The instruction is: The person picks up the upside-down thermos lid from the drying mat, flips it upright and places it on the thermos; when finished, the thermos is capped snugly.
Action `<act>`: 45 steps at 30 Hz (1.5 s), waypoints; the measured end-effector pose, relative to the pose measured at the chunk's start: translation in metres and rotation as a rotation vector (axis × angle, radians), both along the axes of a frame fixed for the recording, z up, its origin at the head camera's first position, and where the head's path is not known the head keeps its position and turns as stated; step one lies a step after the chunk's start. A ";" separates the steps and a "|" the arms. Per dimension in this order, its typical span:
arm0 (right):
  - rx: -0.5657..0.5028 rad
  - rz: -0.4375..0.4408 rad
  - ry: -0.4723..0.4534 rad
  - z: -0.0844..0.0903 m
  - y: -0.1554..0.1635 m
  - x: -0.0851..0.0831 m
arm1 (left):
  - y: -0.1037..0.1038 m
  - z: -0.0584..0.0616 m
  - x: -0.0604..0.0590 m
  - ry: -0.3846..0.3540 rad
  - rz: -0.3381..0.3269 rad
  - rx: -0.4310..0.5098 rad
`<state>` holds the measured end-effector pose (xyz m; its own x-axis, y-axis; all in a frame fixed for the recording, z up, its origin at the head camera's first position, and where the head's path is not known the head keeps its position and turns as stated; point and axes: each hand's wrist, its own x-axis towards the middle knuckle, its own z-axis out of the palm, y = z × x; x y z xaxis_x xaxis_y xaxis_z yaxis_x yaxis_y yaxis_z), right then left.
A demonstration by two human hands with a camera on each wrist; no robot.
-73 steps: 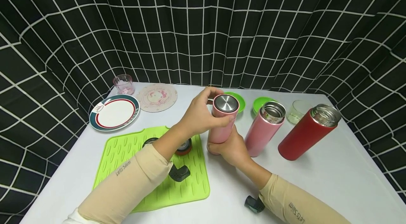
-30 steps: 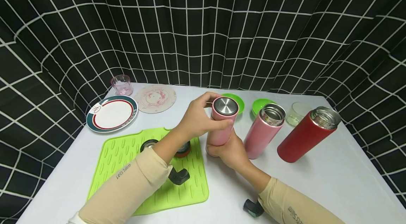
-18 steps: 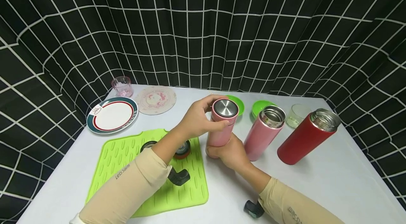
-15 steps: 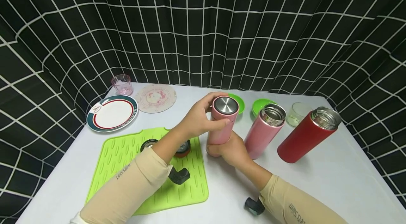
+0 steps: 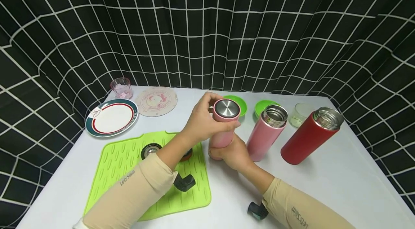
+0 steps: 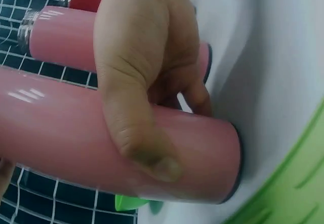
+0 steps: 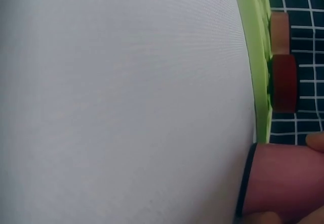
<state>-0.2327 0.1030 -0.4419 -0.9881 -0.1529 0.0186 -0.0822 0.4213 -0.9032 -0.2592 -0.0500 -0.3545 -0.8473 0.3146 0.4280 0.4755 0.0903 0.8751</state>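
Observation:
A pink thermos bottle [image 5: 223, 139] with a steel-topped lid [image 5: 227, 108] stands in the middle of the head view. My left hand [image 5: 205, 120] grips it around the lid, thumb across the front. My right hand [image 5: 233, 153] holds the lower body, its thumb near the base, as the left wrist view also shows. Just right of it are an uncapped pink thermos bottle [image 5: 264, 139] and an uncapped red thermos bottle [image 5: 306, 140]. A dark-rimmed lid [image 5: 150, 149] and a red lid [image 7: 285, 83] lie on the green mat; my left forearm partly covers them in the head view.
The green mat [image 5: 191, 196] lies at front left. Behind are a plate [image 5: 111, 117], a round pink-patterned mat [image 5: 157, 102], a pink glass [image 5: 122, 88], green bowls [image 5: 238, 104] and a clear glass [image 5: 299, 115]. A black grid curtain [image 5: 201, 41] encloses the table.
My left thumb now reaches farther right across the lid's front than half a second ago. The right hand keeps its hold. The head view shifts slightly.

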 end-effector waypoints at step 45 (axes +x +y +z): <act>-0.067 -0.004 -0.031 -0.001 -0.001 0.001 | -0.006 0.008 0.002 -0.111 -0.012 -0.041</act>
